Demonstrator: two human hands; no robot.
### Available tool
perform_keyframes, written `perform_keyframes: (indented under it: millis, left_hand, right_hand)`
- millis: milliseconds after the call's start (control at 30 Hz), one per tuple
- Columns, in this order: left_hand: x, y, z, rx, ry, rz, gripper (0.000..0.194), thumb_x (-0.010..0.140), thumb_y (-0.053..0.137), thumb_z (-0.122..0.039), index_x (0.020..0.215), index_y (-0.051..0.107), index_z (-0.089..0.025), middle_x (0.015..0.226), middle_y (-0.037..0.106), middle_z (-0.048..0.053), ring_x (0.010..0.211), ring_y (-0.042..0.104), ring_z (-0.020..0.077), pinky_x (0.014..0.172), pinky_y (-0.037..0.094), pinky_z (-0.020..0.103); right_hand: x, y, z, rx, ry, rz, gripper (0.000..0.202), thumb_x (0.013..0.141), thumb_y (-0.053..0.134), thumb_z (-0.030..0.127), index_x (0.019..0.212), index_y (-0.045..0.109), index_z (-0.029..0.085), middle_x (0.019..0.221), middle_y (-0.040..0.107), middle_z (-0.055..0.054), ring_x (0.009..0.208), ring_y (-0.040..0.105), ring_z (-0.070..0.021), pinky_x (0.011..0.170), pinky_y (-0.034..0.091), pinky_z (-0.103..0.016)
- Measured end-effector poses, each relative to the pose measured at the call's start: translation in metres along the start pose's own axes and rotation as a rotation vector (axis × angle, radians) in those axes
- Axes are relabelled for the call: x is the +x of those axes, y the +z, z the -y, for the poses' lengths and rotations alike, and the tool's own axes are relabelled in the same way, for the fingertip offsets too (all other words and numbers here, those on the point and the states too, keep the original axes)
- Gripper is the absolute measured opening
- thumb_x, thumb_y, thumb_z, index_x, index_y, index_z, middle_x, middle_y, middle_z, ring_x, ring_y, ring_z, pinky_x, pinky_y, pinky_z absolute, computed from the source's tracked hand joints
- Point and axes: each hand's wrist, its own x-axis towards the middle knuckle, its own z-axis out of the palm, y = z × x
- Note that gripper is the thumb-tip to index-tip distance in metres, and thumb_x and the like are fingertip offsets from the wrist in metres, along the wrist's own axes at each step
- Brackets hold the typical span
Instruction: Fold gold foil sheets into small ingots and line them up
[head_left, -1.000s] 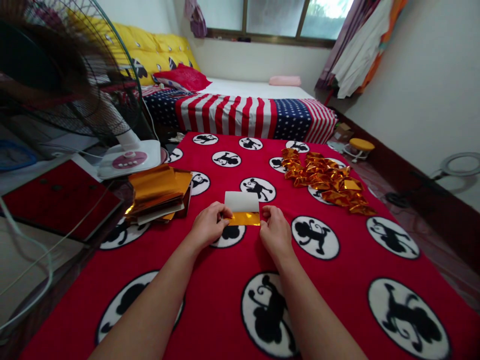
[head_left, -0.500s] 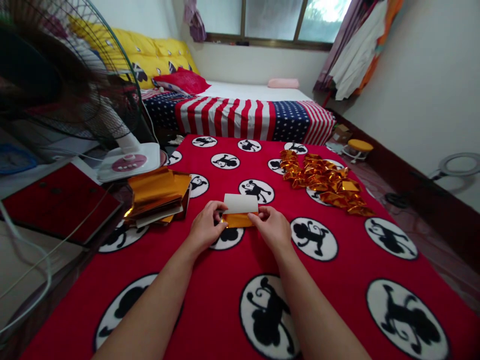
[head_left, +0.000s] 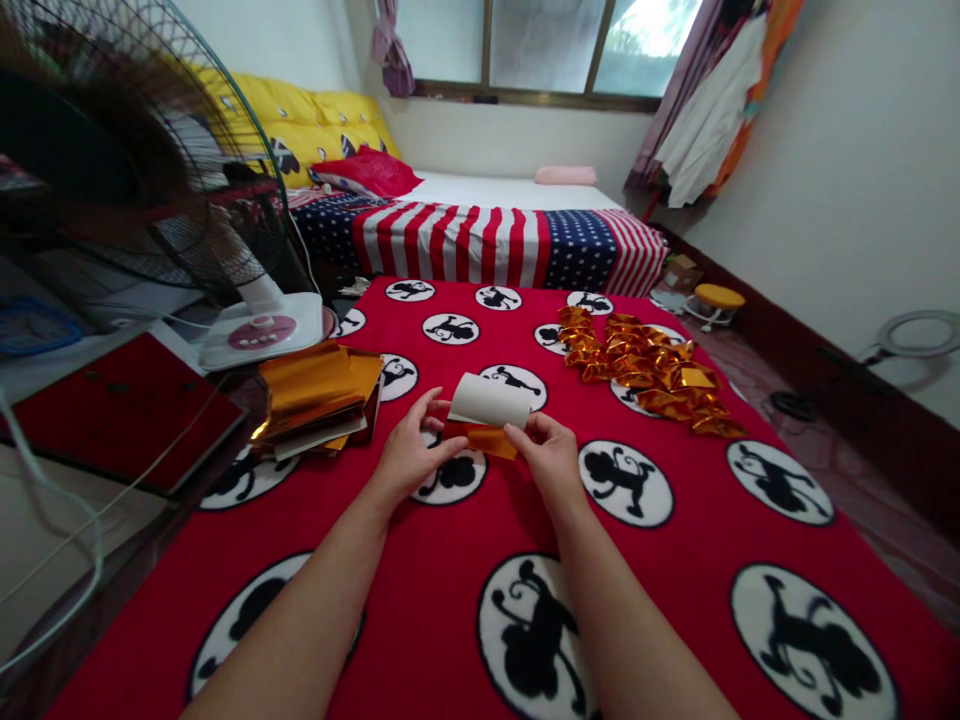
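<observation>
A sheet of gold foil paper [head_left: 491, 398], white on its back, is partly folded over so that a gold strip shows along its near side. My right hand [head_left: 549, 452] pinches its right end between thumb and fingers. Beside the left end, my left hand [head_left: 416, 448] is open, thumb and fingers spread apart; whether a fingertip touches the paper I cannot tell. A stack of gold foil sheets [head_left: 319, 390] lies to the left. Several folded gold foil pieces [head_left: 637, 360] sit in rows at the right.
The red blanket [head_left: 420, 620] with monkey circles lies under my hands. At the left stand a fan [head_left: 259, 325], its blades blurred, and a dark red box-like panel [head_left: 120, 400]. A bed [head_left: 480, 240] is at the back, with a yellow stool [head_left: 718, 297] to its right.
My left hand has let go of the paper's left end and spread its fingers. The paper has tilted, its left end rising, while my right hand keeps its pinch.
</observation>
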Motion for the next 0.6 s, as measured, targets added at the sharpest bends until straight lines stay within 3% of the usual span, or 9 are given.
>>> perform_keyframes:
  millis: [133, 233, 367, 467, 600]
  left_hand:
    - [0.01, 0.0, -0.014, -0.338, -0.153, 0.155, 0.07, 0.063, 0.08, -0.045, 0.122, 0.06, -0.012, 0.108, 0.071, 0.013, 0.09, 0.067, 0.0225, 0.077, 0.053, 0.032]
    - [0.018, 0.002, -0.028, -0.368, -0.24, 0.273, 0.049, 0.062, 0.081, -0.046, 0.096, 0.073, -0.011, 0.087, 0.075, 0.01, 0.069, 0.067, 0.0182, 0.061, 0.05, 0.026]
    - [0.025, 0.014, -0.04, -0.39, -0.263, 0.202, 0.039, 0.058, 0.084, -0.041, 0.079, 0.076, -0.01, 0.07, 0.073, 0.007, 0.056, 0.061, 0.0133, 0.054, 0.045, 0.022]
    - [0.025, 0.029, -0.04, -0.457, -0.259, 0.159, 0.041, 0.057, 0.085, -0.04, 0.086, 0.076, -0.011, 0.076, 0.075, 0.007, 0.063, 0.065, 0.0154, 0.06, 0.048, 0.023]
    - [0.021, 0.042, -0.031, -0.449, -0.198, 0.152, 0.039, 0.06, 0.083, -0.038, 0.088, 0.076, -0.012, 0.083, 0.076, 0.006, 0.071, 0.068, 0.0179, 0.068, 0.051, 0.026]
  right_hand:
    - [0.003, 0.0, 0.002, 0.208, 0.015, 0.051, 0.028, 0.07, 0.074, 0.042, 0.069, 0.063, 0.017, 0.061, 0.059, 0.002, 0.056, 0.049, -0.0116, 0.053, 0.038, -0.022]
    - [0.004, -0.001, 0.003, 0.266, 0.031, 0.055, 0.026, 0.07, 0.075, 0.039, 0.071, 0.063, 0.016, 0.062, 0.06, 0.002, 0.056, 0.051, -0.0113, 0.053, 0.04, -0.022]
    - [0.005, 0.0, 0.007, 0.377, 0.04, 0.025, 0.029, 0.068, 0.077, 0.034, 0.086, 0.063, 0.017, 0.077, 0.068, -0.001, 0.07, 0.062, -0.0153, 0.067, 0.05, -0.026]
    - [0.006, 0.0, 0.008, 0.43, 0.023, 0.008, 0.042, 0.063, 0.079, 0.029, 0.099, 0.059, 0.019, 0.093, 0.072, -0.004, 0.085, 0.067, -0.0197, 0.078, 0.053, -0.031]
    - [0.008, 0.0, 0.003, 0.316, -0.011, -0.028, 0.046, 0.063, 0.077, 0.026, 0.104, 0.059, 0.018, 0.1, 0.072, -0.006, 0.09, 0.067, -0.0216, 0.08, 0.053, -0.033]
